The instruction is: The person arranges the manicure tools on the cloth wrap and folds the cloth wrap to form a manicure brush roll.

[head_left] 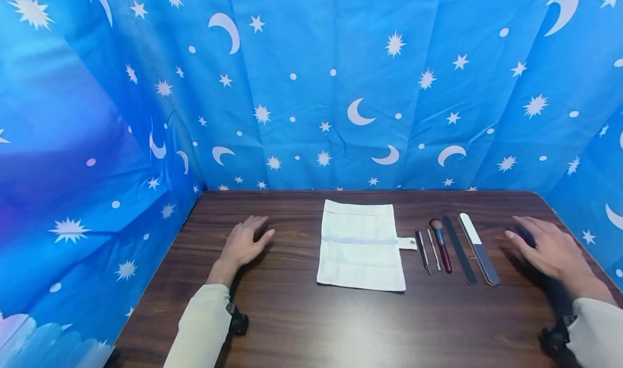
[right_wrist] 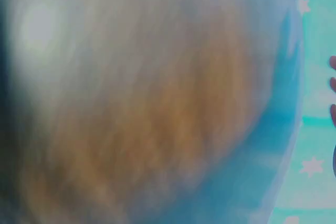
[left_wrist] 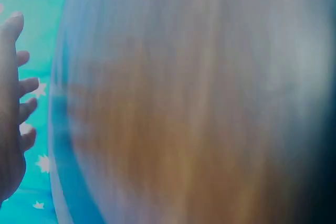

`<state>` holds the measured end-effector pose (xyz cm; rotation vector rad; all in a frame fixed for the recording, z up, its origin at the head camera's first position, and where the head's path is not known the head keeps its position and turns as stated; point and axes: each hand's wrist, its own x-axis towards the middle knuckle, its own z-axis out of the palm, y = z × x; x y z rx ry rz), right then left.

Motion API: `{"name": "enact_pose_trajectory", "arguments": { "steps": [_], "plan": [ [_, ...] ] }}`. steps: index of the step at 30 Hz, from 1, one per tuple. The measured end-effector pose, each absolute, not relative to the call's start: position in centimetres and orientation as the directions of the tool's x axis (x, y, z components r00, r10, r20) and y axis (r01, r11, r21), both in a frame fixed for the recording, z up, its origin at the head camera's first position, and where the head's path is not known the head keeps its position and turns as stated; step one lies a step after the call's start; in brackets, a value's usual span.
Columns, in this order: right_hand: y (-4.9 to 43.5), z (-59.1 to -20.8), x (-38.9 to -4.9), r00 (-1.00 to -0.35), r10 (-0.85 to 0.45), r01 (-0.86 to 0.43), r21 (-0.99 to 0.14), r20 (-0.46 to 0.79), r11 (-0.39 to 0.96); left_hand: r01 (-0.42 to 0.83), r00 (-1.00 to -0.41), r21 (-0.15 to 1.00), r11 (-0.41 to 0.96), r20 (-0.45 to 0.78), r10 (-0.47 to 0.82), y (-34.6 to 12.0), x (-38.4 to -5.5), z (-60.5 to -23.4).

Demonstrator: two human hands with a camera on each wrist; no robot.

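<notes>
White cloth wrap (head_left: 360, 260) laid flat, both hands empty

So the wrap is spread out around the middle of my dark wood table (head_left: 360, 324), with a couple of crosswise bands and a small snap strap (head_left: 406, 243) sticking out on the right.

Just past the strap there's a row of slim stuff, all lying apart from each other. Left to right: a dark metal tool (head_left: 423, 251), a thinner silver one (head_left: 433, 249), a brush (head_left: 441, 246) with a dark red handle, a black file (head_left: 459, 249) and a white-and-grey file (head_left: 479, 249).

My left hand (head_left: 243, 243) is well off to the left of the wrap, fingers loosely stretched, thumb spread away, holding nothing. My right hand (head_left: 552, 249) is past the far end of the row, nearest the white-and-grey file but not touching it, fingers fairly straight and thumb apart, also empty. Can't tell if either one actually touches the wood; the wrist views are mostly blur, with bits of finger at the edges.

Behind it all hangs a blue moon-and-star curtain (head_left: 311, 97).
</notes>
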<state>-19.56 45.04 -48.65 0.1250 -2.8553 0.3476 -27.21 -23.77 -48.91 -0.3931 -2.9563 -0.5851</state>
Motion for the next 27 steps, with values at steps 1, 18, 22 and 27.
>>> {"name": "enact_pose_trajectory", "arguments": {
  "steps": [1,18,22,27],
  "plan": [
    [44.8,-48.3,-19.7,-0.968,-0.052,-0.116,-0.254,0.244,0.96,0.259,-0.965,0.391,0.883,0.146,0.219,-23.4,-27.2,-48.8],
    [41.7,-46.1,-21.0,-0.996,-0.018,-0.061,-0.495,0.091,0.867,0.112,-0.987,0.889,0.444,0.048,0.152,-15.8,-27.2,-48.2],
    [41.3,-46.0,-20.8,-0.999,-0.008,-0.028,-0.506,0.04,0.862,0.011,-0.982,0.952,0.307,-0.048,0.184,-14.3,-27.2,-48.5],
    [40.5,-45.8,-20.6,-1.0,0.016,0.013,-0.525,0.0,0.851,-0.118,-0.964,0.956,0.269,-0.175,0.198,-13.0,-27.2,-48.1]
  ]
}}
